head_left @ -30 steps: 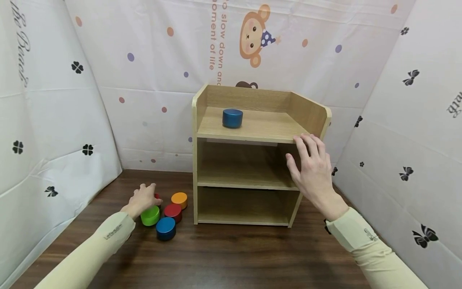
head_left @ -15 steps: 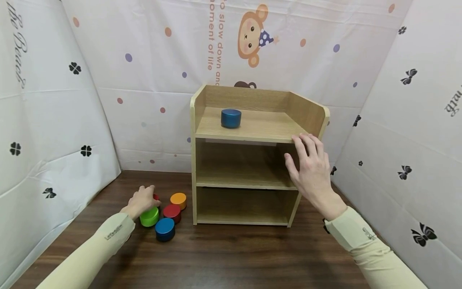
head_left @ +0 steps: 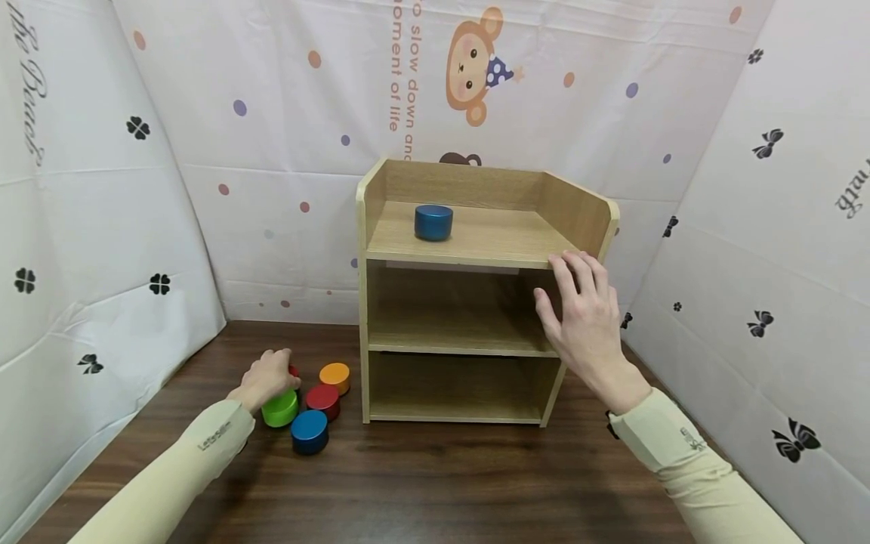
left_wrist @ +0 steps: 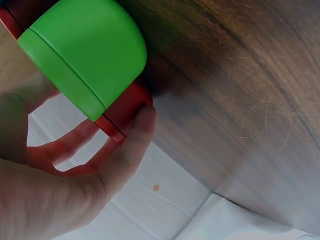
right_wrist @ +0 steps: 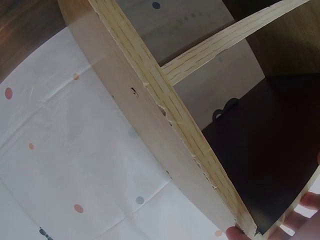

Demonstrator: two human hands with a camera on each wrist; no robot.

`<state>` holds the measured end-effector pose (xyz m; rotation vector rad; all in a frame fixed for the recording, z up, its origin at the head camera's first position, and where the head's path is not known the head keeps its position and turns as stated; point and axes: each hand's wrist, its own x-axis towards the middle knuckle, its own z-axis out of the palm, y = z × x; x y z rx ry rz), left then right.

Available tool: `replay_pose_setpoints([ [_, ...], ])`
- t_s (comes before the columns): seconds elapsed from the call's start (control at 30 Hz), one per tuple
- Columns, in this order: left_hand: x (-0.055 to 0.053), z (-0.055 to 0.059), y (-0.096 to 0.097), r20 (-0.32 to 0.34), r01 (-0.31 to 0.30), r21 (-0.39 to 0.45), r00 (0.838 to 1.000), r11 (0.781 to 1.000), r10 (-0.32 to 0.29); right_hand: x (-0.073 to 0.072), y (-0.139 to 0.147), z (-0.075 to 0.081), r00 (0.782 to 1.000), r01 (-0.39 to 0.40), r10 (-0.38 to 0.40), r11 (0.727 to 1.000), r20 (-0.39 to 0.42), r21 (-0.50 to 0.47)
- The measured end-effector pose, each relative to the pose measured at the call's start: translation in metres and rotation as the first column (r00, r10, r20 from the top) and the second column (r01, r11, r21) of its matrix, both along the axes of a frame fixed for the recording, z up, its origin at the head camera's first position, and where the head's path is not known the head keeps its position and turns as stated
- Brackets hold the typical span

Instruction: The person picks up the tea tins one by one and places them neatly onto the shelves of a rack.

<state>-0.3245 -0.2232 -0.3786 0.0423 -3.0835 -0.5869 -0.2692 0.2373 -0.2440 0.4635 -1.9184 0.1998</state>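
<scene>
My left hand (head_left: 265, 379) grips a small round red tin (left_wrist: 131, 107), its fingers and thumb around the sides; the head view shows only a sliver of that tin. Just in front of it stands a lime-green lidded tin (head_left: 280, 412). A second red tin (head_left: 323, 401), an orange tin (head_left: 335, 378) and a blue tin (head_left: 310, 433) are grouped to the right. My right hand (head_left: 586, 321) rests its fingertips on the front edge of the wooden shelf's (head_left: 462, 350) top board, near the right side, thumb held apart.
Another blue tin (head_left: 433, 223) sits on the shelf's top board, toward the left. The shelf has two lower compartments open to the front. Printed white cloth (head_left: 272, 189) surrounds the dark wood table (head_left: 435, 483) at the back and sides.
The head view has shifted slightly, so everything sits a little further left. Both hands and the tins otherwise keep their places.
</scene>
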Motion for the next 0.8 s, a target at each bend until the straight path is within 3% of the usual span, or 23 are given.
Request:
replay_pose_setpoints([
  [0.17, -0.001, 0.005, -0.002, -0.033, 0.019, 0.004, 0.999, 1.0, -0.019, 0.001, 0.0, 0.0, 1.0, 0.008, -0.008, 1.0, 0.006, 0.011],
  [0.5, 0.002, 0.031, -0.001, -0.112, 0.05, 0.0, 0.992, 0.999, -0.05, 0.001, -0.001, 0.002, 1.0, 0.005, -0.005, 1.0, 0.004, 0.004],
  [0.8, 0.014, 0.041, 0.006, -0.133, 0.116, -0.019, 0.984, 0.993, -0.117, 0.0, -0.001, 0.001, 1.0, 0.009, -0.009, 1.0, 0.009, 0.004],
])
